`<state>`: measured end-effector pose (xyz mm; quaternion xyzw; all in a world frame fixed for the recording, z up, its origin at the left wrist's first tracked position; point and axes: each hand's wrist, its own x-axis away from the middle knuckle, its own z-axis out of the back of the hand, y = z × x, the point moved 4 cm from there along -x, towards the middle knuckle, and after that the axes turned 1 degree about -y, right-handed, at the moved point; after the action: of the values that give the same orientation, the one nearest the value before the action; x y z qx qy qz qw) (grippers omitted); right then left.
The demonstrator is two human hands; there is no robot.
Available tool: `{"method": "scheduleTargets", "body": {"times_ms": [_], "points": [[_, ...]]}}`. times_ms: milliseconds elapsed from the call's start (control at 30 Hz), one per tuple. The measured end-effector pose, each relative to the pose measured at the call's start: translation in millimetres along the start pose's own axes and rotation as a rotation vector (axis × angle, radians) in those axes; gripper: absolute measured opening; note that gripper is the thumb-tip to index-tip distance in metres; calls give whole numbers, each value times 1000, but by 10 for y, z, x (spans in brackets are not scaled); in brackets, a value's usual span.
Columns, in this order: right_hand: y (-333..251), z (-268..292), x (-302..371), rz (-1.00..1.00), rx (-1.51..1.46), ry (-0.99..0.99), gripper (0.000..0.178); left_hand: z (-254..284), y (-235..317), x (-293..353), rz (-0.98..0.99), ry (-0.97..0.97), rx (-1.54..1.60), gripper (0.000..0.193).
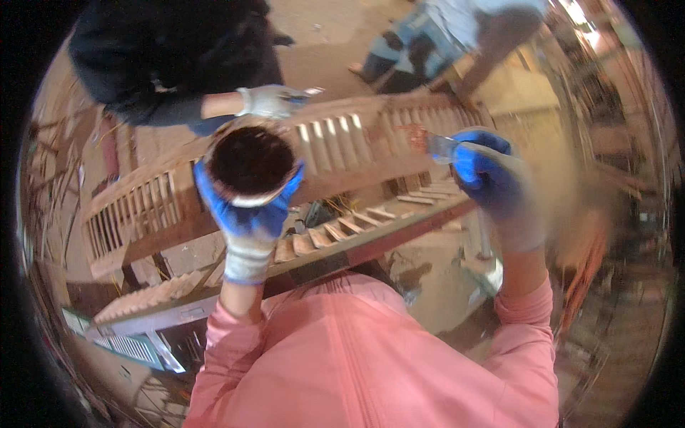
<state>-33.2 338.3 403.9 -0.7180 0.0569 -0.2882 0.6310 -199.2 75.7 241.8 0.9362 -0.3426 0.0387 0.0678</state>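
Note:
My left hand (250,214), in a blue and white work glove, grips a round tub (254,200) from below, its fingers around the sides. Dark brown stuff (253,158) shows inside the tub. Gloved too, my right hand (494,175) is closed round a flat hand tool (441,148). That tool has a grey, metallic-looking part and a reddish-brown tip, blurred by motion, so its exact kind is unclear. Its tip is over the far slatted wooden panel (371,169), and I cannot tell whether it touches. The tub is above the same panel's left half.
A second slatted wooden panel (342,255) lies closer to me. Across the work, a person in dark clothes (178,57) reaches in with a gloved hand (267,102) holding a small light-coloured tool. Another person (442,36) is at the far right, beside a yellowish board (524,89).

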Motion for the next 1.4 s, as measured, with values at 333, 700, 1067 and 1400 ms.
{"method": "scheduleTargets", "body": {"times_ms": [333,700,1067,1400], "points": [[976,1197,1076,-219,245,405,24,284,-400,806,320,3,225,64],[1387,1040,925,399,1368,541,20,316,-443,870,241,-124,56,64],[1884,861,1124,604,1578,402,29,330,-430,817,188,-199,51,62],[1581,1179,1104,564,1314,478,26,421,-314,804,131,-220,15,64]]}}
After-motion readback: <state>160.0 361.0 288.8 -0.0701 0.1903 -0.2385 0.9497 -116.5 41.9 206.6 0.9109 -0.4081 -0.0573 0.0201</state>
